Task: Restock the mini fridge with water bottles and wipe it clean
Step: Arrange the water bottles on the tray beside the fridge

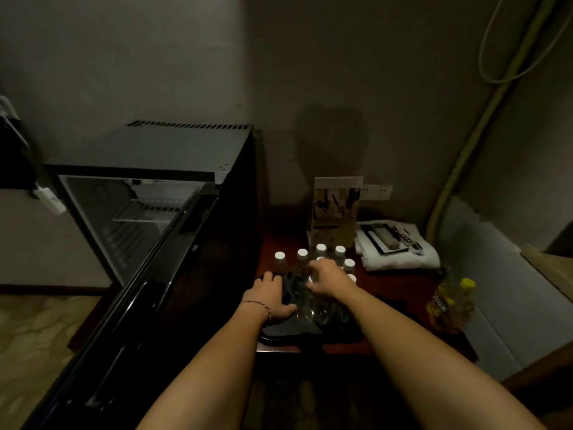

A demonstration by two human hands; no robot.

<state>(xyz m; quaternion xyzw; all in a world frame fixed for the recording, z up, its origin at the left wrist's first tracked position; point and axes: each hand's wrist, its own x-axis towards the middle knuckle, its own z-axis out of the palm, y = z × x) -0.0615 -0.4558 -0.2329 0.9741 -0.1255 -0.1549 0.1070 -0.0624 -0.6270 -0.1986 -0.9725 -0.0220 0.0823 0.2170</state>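
With the mini fridge (136, 212) door swung open for restocking, the dark tray (310, 336) is steadied by the flat left hand (269, 297) while the right hand (327, 276) is curled among white-capped water bottles (302, 254), its grasp unclear.

Around us, odds and ends on the red table (400, 287)

We see a folded white towel (400, 257), a leaflet stand (336, 206), yellow bottles (452, 305) and a wall socket (376, 192).
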